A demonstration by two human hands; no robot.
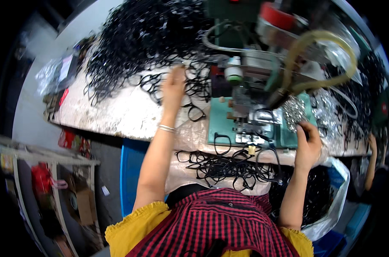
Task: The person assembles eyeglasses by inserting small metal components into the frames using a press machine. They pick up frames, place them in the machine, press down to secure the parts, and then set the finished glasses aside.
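Observation:
My left hand [174, 88] reaches forward over the table, at the near edge of a heap of black eyeglass frames [147, 34]. Motion smears its fingers, so their grip is unclear. My right hand [309, 145] is at the right front corner of a green machine base [218, 124]; its fingers are curled with the tips drawn together, beside a pile of small shiny metal parts [294, 112]. Whatever they hold is too small to make out. One black eyeglass frame [222, 147] lies over the base's front edge. Several more eyeglass frames [228, 168] lie heaped before me.
A bench machine [250, 64] with a thick yellowish hose [351, 51] rises above the base. To the right, a white sack [341, 192] contains black frames. Shelving [53, 171] stands at the left, and another person's arm [371, 160] shows at the far right.

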